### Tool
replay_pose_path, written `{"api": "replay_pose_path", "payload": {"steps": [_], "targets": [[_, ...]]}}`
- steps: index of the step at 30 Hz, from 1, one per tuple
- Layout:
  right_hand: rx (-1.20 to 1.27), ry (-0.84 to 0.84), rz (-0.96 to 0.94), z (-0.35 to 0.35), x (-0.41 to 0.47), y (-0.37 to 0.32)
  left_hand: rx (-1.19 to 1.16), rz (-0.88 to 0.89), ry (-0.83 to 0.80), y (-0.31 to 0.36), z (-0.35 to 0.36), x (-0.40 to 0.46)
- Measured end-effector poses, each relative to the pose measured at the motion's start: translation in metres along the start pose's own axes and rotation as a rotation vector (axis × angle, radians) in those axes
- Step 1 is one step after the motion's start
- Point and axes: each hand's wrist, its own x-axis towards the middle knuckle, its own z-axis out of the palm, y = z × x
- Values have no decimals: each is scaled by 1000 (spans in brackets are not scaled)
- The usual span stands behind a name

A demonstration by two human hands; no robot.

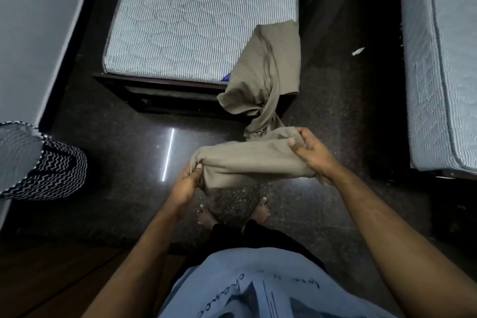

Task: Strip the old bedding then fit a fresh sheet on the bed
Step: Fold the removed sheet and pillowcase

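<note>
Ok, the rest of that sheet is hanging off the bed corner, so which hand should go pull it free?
Probably the right hand. It holds the sheet at the end where the cloth runs up to the bed corner. The left hand pinches the far bunched end and could just hold on.

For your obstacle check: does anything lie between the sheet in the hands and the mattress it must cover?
Nothing visible does. Both the left hand and right hand grip the sheet, whose far end already drapes over the near right corner of the mattress. The mattress top is bare, and only floor lies between.
</note>
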Motion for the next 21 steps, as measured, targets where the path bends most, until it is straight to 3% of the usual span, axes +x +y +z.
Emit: {"api": "replay_pose_path", "payload": {"steps": [3,6,8,10,12,14,15,17,19,21], "targets": [[-114,-381,238,-17,-3,-4,-126,-81,115,16,18,-7],[-408,-610,351,-28,-7,-17,171,-176,-57,35,1,-13],[-537,-579,261,-33,-6,-48,621,-198,-355,67,-21,-18],[-589,-442,46,-33,-8,-99,1032,-172,-594,117,-37,-26],[-513,-295,-173,-29,-9,-160,1200,-22,-538,182,-46,-40],[-401,-132,-362,-22,-18,-229,1124,177,-352,255,-58,-67],[-367,-43,-466,-19,-25,-266,976,280,-305,291,-65,-85],[-307,99,-636,-15,-43,-337,586,455,-381,352,-73,-124],[-301,129,-778,-16,-75,-410,307,590,-346,407,-79,-158],[-296,139,-909,-17,-113,-485,223,710,-201,467,-87,-184]]}}
